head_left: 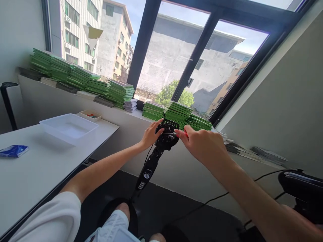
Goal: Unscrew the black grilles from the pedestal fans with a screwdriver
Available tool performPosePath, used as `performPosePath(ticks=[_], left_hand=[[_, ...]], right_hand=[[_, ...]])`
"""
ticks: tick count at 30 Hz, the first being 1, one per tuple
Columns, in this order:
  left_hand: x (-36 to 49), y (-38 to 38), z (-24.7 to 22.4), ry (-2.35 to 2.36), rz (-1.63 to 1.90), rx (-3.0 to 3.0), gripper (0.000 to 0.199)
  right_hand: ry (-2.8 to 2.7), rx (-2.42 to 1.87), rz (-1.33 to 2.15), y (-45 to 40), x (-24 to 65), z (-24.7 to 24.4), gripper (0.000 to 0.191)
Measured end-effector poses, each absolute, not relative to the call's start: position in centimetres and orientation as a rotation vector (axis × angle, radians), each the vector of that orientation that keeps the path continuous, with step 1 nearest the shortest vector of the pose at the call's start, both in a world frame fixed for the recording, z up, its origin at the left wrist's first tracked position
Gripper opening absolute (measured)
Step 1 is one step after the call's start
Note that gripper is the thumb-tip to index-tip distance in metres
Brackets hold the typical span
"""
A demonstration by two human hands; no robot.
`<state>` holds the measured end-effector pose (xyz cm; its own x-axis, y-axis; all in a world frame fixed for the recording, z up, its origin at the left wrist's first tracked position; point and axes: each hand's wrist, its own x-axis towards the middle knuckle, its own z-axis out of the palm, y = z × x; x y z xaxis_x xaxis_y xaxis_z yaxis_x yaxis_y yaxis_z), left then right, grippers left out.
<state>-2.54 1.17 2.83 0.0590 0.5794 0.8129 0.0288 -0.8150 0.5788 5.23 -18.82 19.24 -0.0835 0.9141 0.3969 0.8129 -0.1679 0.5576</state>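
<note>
In front of me stands a black pedestal fan (150, 165), its column leaning in view, with a round dial and several buttons low on it. The round head (166, 143) has no blades or front grille on it, and dark inner parts show. My left hand (150, 135) is closed around the head's left edge, thumb across its face. My right hand (202, 143) grips a screwdriver (186, 134) with a red handle; its shaft points left into the head. The exact spot where the tip rests is too small to make out.
A white table (50, 161) at left holds a clear plastic bin (69, 129), a small tray (91, 116) with red bits and a blue packet (13, 151). Green book stacks (121, 92) line the windowsill. A black cable (209, 201) runs along the floor at right.
</note>
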Motion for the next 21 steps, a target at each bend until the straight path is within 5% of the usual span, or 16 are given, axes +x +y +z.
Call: performPosePath(ticks=[11,17,21], left_hand=[[-2.2,2.0,2.1,0.360,1.691,1.922,0.049],[-2.4,1.8,2.6,0.447,1.694,1.869,0.045],[-2.8,2.0,3.6,0.506,1.693,1.907,0.057]], right_hand=[[2.112,2.083,0.884,-18.8,5.3,19.7,0.036],[1.931,2.044,1.138,-18.8,5.3,19.7,0.052],[2.130,1.995,0.884,-18.7,5.1,19.9,0.036]])
